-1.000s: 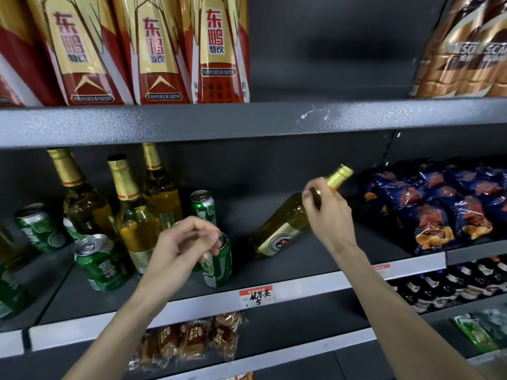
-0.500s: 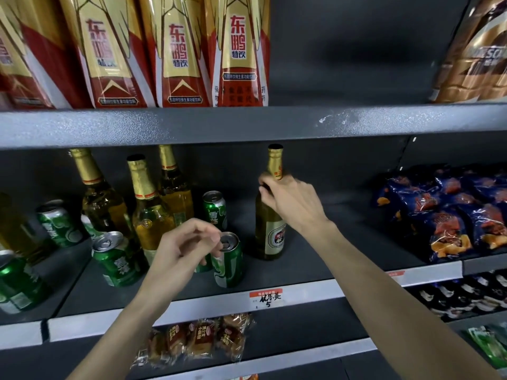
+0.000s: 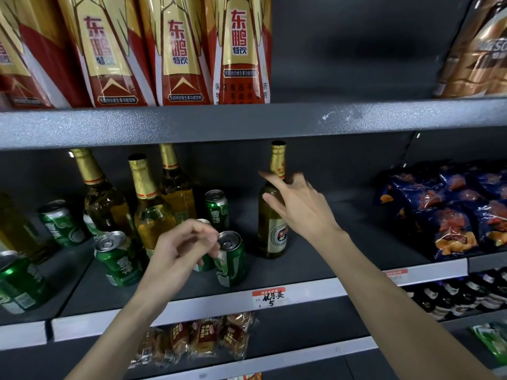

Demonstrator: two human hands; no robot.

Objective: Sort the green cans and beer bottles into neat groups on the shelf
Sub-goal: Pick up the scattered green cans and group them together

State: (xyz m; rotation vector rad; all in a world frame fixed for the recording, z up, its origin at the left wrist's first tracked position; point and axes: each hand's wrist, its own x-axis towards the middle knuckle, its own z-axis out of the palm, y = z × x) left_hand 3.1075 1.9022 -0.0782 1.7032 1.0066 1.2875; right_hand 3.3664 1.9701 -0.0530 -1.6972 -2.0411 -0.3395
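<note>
Here our right hand (image 3: 299, 207) is spread open against the upright beer bottle (image 3: 273, 215), gripping nothing. Our left hand (image 3: 181, 248) curls loosely over a green can (image 3: 231, 260), hiding another can behind; we cannot tell whether its fingers touch.

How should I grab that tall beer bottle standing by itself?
Probably grip the lone upright amber glass beer bottle around its narrow gold-foil neck, reaching from the open right side. It stands straight, and green cans crowd its left.

Glossy glass beer bottles (image 3: 272, 215), shiny metal green cans (image 3: 231, 259), matt speckled grey metal shelf (image 3: 315, 259)
</note>
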